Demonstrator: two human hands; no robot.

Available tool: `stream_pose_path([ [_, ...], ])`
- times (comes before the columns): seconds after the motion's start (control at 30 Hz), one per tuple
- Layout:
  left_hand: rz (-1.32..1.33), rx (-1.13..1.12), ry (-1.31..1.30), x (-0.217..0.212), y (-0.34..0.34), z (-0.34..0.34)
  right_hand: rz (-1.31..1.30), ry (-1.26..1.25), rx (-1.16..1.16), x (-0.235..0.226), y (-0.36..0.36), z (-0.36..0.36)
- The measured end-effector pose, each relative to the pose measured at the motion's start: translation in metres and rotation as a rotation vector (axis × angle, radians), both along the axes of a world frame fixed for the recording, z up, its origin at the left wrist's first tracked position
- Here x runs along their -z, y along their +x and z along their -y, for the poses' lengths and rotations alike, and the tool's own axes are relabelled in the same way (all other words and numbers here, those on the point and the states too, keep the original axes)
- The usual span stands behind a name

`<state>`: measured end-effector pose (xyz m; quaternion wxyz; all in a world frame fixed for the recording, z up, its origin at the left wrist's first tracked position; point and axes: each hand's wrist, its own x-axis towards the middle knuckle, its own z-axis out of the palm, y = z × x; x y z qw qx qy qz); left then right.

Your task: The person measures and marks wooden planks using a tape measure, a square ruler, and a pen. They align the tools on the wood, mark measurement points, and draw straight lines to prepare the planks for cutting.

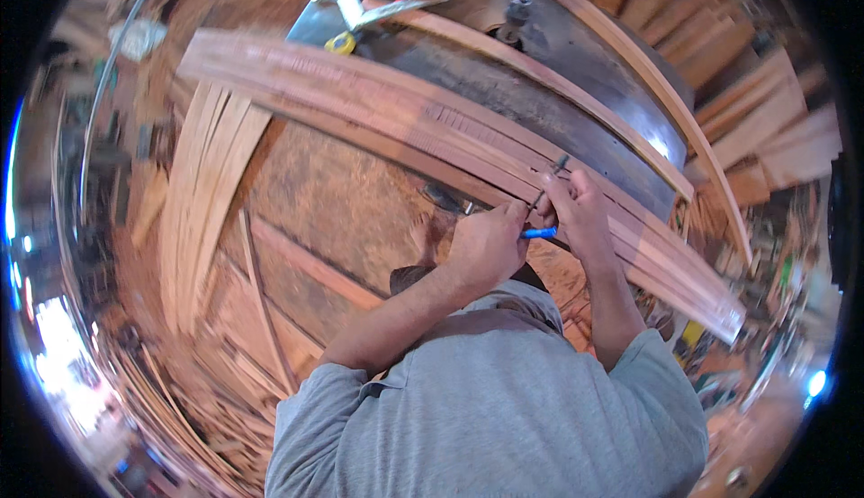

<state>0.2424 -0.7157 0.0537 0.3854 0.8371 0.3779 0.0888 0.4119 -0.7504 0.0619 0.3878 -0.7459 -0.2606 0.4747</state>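
Observation:
Over the near edge of a long stack of reddish wooden boards (360, 102), both of my hands are close together. My left hand (489, 244) is closed, with a bright blue pen-like stick (540, 233) poking out of its fingers to the right. My right hand (580, 213) pinches a slim dark rod (559, 167) with a thicker end that points away from me over the boards. The rod's lower end runs down to my left fingertips; whether they grip it too is hidden. Dark lines and short marks cross the boards' upper face.
Behind the boards lies a dark metal tabletop (612, 152) with long wooden strips (531, 66) across it. A light-coloured angled frame (353, 14) and a yellow tape roll (340, 44) rest at its far left. Curved planks (202, 201) stand left; sawdust and offcuts cover the floor.

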Motion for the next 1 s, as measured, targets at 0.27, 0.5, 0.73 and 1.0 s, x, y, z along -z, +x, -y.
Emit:
stream_pose_path([
  [0.27, 0.222, -0.386, 0.107, 0.020, 0.013, 0.079, -0.023, 0.193, -0.198, 0.041, 0.065, 0.027],
  [0.5, 0.122, -0.538, -0.236, 0.088, 0.006, 0.111, -0.141, 0.148, -0.253, 0.080, 0.086, 0.026],
  [0.73, 0.120, -0.543, -0.012, 0.104, -0.008, 0.124, -0.114, 0.171, -0.295, 0.080, 0.072, 0.020],
  [1.0, 0.147, -0.438, -0.327, 0.103, -0.027, 0.106, -0.021, 0.266, -0.188, 0.091, 0.098, -0.001],
])
